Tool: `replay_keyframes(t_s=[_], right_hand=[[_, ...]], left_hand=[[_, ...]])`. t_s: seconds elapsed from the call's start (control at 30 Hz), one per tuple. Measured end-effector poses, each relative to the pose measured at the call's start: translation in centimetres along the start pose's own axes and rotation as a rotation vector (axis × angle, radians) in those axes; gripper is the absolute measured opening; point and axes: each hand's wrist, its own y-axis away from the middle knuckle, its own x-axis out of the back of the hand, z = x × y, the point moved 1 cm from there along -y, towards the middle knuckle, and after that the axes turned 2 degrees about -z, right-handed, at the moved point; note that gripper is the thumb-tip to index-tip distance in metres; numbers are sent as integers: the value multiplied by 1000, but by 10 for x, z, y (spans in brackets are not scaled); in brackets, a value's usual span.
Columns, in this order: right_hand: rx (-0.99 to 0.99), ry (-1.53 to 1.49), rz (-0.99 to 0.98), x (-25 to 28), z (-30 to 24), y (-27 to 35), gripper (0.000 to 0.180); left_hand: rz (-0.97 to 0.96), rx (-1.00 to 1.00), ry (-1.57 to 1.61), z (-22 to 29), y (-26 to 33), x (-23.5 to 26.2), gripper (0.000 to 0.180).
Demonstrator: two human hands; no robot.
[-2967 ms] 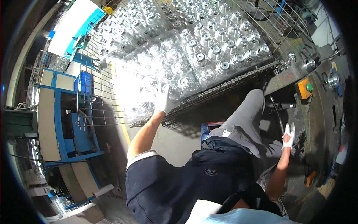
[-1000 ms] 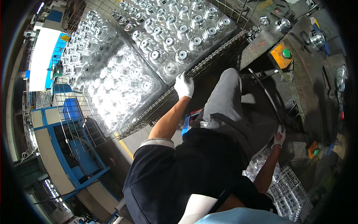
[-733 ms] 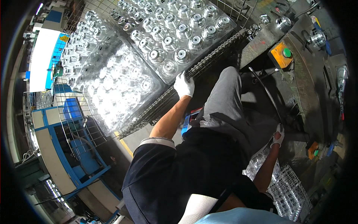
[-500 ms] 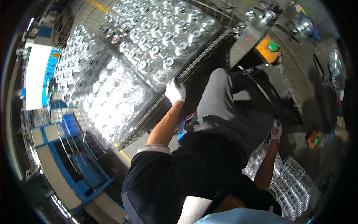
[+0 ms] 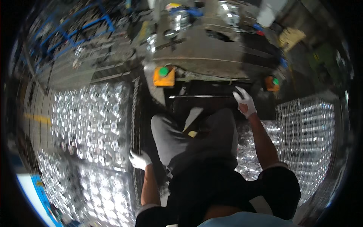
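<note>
In a white glove, my left hand (image 5: pixel 140 159) is at the right rim of a wire cage (image 5: pixel 135 113), its fingers curled over the edge. Shiny round metal parts (image 5: pixel 100 126) with central holes stand packed in rows inside. My right hand (image 5: pixel 245 102), also gloved, is ahead of my right knee with fingers stretched out and apart. Its fingertips are by the right end of a thin metal bar (image 5: pixel 200 96), which runs crosswise below the bench edge. Whether they touch the bar is blurred.
Two orange boxes with green buttons, one left (image 5: pixel 164 76) and one right (image 5: pixel 272 84), flank the front of a worn metal bench (image 5: pixel 204 53). Shiny metal parts (image 5: pixel 180 19) lie on the bench. Another wire basket (image 5: pixel 304 132) of stacked shiny parts stands at my right.
My view has swung from the left cage round to the bench. My left hand stays at the cage rim. The right hand remains near the bar's end, its fingers now visibly extended.
</note>
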Motion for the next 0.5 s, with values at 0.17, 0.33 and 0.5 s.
replay_keyframes(t_s=[0.17,0.33,0.5], right_hand=[[24,-226,226,33,-68,-55,54],[351,180,514,74,-100,-148,55],[722,569,728,139,-76,-256,45]], left_hand=[[47,-23,-49,-2,0,-11,58],[15,-61,125,-7,0,-4,62],[16,-36,145,-14,-4,-16,56]])
